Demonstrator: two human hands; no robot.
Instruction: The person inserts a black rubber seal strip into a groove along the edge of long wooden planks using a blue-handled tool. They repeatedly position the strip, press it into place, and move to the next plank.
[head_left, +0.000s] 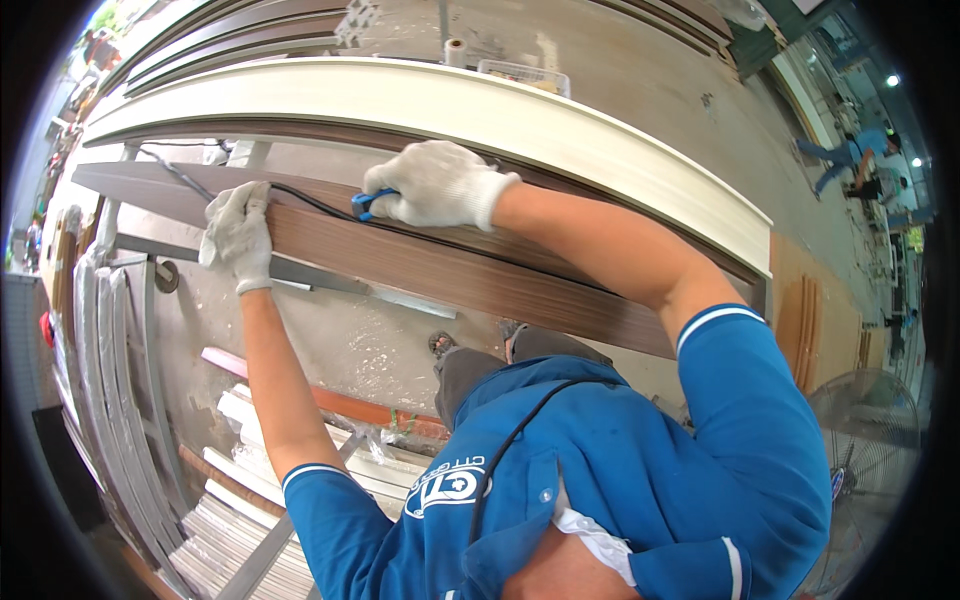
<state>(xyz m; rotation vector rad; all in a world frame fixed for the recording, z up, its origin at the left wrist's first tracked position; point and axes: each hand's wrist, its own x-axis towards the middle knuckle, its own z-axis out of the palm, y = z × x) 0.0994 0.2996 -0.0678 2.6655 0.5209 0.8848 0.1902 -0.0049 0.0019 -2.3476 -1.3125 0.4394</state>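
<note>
Gripping a blue-handled tool (368,202), the right hand (435,185), in a white knit glove, sits toward eleven o'clock from the middle of the view, its fingers closed around the handle. The tool's head is beside a thin black strip (310,200) at about half past ten. Between nine and ten o'clock the gloved left hand (240,230) rests on a long brown wood-grain board (480,275), fingers bent over it — whether they are clamped on the board or on the strip, I cannot tell. The board stretches from ten o'clock across to about three, in front of the person, with a grey metal rail (160,247) beneath its left part. The black strip comes in from ten o'clock, passes by the left hand and reaches the tool. Beyond the board, at twelve, lies a long cream panel (420,95); a small roll (455,52) and a clear basket (525,75) show past its far edge. Pale lengths (215,545) lie stacked at half past seven, and a large fan (865,430) stands near four — two other people are at two o'clock, well apart.
</note>
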